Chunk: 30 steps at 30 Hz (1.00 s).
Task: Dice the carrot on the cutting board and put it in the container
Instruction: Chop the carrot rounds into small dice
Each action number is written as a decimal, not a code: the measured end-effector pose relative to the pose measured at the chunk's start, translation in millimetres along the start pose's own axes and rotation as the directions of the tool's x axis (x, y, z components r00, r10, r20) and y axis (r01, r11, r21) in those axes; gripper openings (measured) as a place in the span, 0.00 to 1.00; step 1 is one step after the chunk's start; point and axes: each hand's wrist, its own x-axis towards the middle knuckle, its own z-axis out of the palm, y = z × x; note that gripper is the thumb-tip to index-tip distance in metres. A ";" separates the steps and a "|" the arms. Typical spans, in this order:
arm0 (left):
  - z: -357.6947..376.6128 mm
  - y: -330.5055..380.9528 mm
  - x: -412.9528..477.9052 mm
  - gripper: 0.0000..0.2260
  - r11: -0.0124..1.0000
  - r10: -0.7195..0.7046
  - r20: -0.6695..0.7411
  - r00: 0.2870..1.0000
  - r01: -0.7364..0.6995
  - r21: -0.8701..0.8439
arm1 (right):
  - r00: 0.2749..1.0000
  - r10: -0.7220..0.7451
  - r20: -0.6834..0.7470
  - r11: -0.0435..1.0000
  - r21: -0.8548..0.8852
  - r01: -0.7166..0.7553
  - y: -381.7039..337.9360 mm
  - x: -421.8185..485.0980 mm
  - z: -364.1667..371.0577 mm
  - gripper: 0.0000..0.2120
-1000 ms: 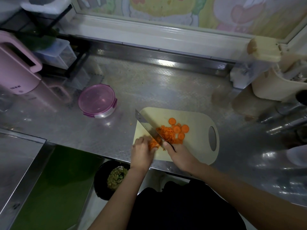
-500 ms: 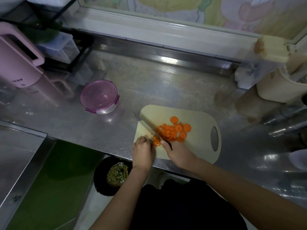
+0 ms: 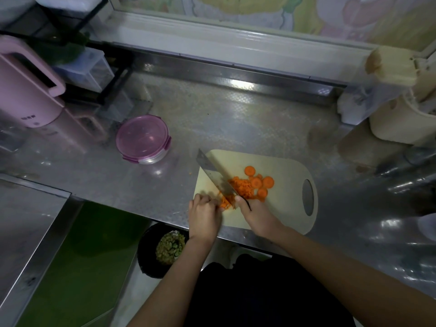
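- Pink jug [image 3: 26, 90]: stands on the surface [image 3: 236, 128] far left of the cutting board [image 3: 285, 208]. Its left side is cut off by the frame.
- Container [image 3: 142, 138]: on the surface, left of and behind the cutting board and well apart from it. The pink lid is on, and the contents cannot be made out through it.
- Bin [image 3: 165, 249]: below the surface edge, left of and nearer than the cutting board. It holds greenish scraps and is partly hidden by the left forearm.
- Left hand [image 3: 204, 213]: at the board's near-left corner, fingers curled down, pinning a small bunch of carrot strips. The fingertips are hidden behind the knuckles.
- Knife [image 3: 215, 177]: broad blade angled across the board's left part, edge down in the carrot [image 3: 243, 188].
- Carrot: a diced heap lies at the board's centre, with several round slices just right of it, undiced.
- Right hand [image 3: 256, 215]: wrapped around the knife handle, which is almost wholly hidden.
- Judgement: the dicing step is in hand, partway through. The next cut calls for the left fingertips to be tucked clear of the blade. The slices remain to be diced, and the lid must come off before transfer.
- The view is dim and soft, so cube size is unclear.
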 end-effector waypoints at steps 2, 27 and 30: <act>-2.6 -0.6 4.0 0.10 0.999 -0.014 0.029 0.999 0.013 0.033 | 1.000 -0.014 0.010 0.999 -0.032 0.014 -0.4 -0.2 0.3 0.25; -4.5 -2.5 4.7 0.09 0.986 -0.063 0.021 0.998 0.065 -0.153 | 0.995 -0.094 -0.015 0.995 -0.045 0.093 -0.5 -22.8 1.5 0.18; -6.5 -0.2 3.7 0.10 0.995 -0.059 0.033 0.998 0.062 -0.082 | 0.997 -0.079 -0.019 0.996 -0.036 0.078 -2.1 -21.6 3.3 0.16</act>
